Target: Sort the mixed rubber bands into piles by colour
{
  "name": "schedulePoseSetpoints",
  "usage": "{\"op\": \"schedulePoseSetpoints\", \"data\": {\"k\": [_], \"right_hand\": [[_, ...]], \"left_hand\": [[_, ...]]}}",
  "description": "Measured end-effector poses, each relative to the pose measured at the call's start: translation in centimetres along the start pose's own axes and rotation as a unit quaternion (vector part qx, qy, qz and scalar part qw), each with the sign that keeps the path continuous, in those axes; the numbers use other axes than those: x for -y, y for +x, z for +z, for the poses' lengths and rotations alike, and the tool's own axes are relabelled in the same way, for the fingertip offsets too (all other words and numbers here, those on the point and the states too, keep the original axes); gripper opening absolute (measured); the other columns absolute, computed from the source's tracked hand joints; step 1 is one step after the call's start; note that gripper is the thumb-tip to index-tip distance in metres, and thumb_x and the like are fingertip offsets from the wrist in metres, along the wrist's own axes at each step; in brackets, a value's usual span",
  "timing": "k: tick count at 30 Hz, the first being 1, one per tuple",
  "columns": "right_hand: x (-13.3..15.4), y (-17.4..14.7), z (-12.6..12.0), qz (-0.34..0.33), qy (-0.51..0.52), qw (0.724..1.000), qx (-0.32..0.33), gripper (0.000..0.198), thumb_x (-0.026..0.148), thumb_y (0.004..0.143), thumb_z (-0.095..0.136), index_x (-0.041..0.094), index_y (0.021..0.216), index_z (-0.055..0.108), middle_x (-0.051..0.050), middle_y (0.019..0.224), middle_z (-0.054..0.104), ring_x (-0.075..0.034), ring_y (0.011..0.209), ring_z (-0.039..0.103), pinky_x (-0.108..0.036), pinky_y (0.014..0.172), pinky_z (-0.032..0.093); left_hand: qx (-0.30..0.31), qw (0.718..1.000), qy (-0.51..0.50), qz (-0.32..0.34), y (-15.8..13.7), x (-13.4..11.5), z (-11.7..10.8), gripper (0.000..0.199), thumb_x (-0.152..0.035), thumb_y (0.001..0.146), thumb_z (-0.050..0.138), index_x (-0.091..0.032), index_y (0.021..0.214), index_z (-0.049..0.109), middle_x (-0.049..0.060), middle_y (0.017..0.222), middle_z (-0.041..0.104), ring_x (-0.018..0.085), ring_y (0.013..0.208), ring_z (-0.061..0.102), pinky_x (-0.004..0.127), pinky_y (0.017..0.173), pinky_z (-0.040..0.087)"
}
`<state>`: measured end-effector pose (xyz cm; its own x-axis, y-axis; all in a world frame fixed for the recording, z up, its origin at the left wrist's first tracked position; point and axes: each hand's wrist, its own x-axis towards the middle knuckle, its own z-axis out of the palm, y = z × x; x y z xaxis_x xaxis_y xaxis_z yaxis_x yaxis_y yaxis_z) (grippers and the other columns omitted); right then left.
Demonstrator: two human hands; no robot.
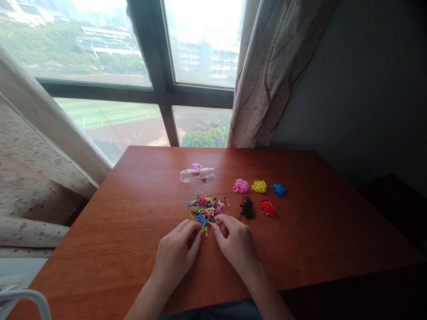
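A mixed heap of small, colourful, pear-shaped loops (204,206), which look like bulb safety pins, lies on the wooden table. My left hand (176,249) rests at the heap's near left edge, thumb and forefinger tips close together; whatever lies between them is too small to make out. At the near right edge, my right hand (236,242) has its thumb and forefinger around a yellow pin (214,222). Right of the heap are sorted piles: pink pins (241,186), yellow pins (259,186), blue pins (279,190), black pins (247,208) and red pins (267,208).
A clear plastic bottle (196,175) lies on its side behind the heap, with a pink item (196,166) beside it. The wooden table (116,231) ends at a window (160,93) with curtains (267,71). A white curved bar (28,294) stands at the lower left.
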<state>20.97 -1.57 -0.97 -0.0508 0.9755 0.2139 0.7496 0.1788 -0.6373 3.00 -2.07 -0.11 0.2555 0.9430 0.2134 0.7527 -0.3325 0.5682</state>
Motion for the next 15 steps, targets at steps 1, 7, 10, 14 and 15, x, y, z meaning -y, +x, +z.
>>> {"op": "schedulePoseSetpoints", "data": {"k": [1, 7, 10, 14, 15], "right_hand": [[0.2, 0.1, 0.1, 0.000, -0.014, 1.000, 0.006, 0.012, 0.022, 0.088, 0.060, 0.024, 0.097, 0.069, 0.000, 0.072, 0.068, -0.016, 0.064, 0.062, -0.024, 0.063, 0.040], [1.0, 0.1, 0.3, 0.001, -0.082, 0.996, 0.029, 0.017, 0.013, 0.084, 0.062, 0.026, 0.093, 0.067, 0.001, 0.076, 0.071, -0.017, 0.067, 0.065, -0.025, 0.058, 0.034], [1.3, 0.1, 0.3, 0.003, -0.098, 0.995, 0.023, 0.014, 0.013, 0.084, 0.061, 0.025, 0.089, 0.065, 0.000, 0.077, 0.071, -0.017, 0.069, 0.066, -0.025, 0.057, 0.033], [1.4, 0.2, 0.4, 0.006, -0.103, 0.995, 0.013, 0.012, 0.013, 0.086, 0.059, 0.024, 0.084, 0.064, 0.000, 0.077, 0.071, -0.018, 0.071, 0.066, -0.025, 0.058, 0.033], [1.4, 0.2, 0.4, 0.006, -0.099, 0.995, 0.011, 0.012, 0.014, 0.086, 0.059, 0.024, 0.084, 0.064, 0.000, 0.077, 0.071, -0.018, 0.070, 0.066, -0.025, 0.058, 0.034]], "left_hand": [[0.000, 1.000, 0.001, 0.002, 0.0, 0.0, 0.0, 0.013, -0.028, 0.093, 0.051, -0.024, 0.094, 0.063, 0.000, 0.084, 0.068, 0.014, 0.071, 0.066, 0.022, 0.062, 0.048], [0.000, 1.000, 0.022, 0.019, -0.1, 0.1, 0.3, 0.011, -0.026, 0.093, 0.050, -0.024, 0.093, 0.062, 0.001, 0.086, 0.068, 0.015, 0.073, 0.066, 0.023, 0.062, 0.047], [0.002, 1.000, 0.014, 0.018, -0.2, 0.1, 0.2, 0.011, -0.027, 0.093, 0.050, -0.024, 0.093, 0.061, 0.001, 0.086, 0.068, 0.015, 0.074, 0.066, 0.023, 0.062, 0.047], [0.007, 1.000, -0.001, 0.014, -0.2, 0.0, 0.0, 0.011, -0.027, 0.093, 0.050, -0.024, 0.093, 0.061, 0.000, 0.085, 0.068, 0.014, 0.072, 0.066, 0.023, 0.061, 0.047], [0.008, 1.000, -0.003, 0.013, -0.1, 0.0, 0.0, 0.011, -0.027, 0.093, 0.050, -0.024, 0.093, 0.061, 0.000, 0.085, 0.068, 0.014, 0.072, 0.065, 0.023, 0.061, 0.047]]}}
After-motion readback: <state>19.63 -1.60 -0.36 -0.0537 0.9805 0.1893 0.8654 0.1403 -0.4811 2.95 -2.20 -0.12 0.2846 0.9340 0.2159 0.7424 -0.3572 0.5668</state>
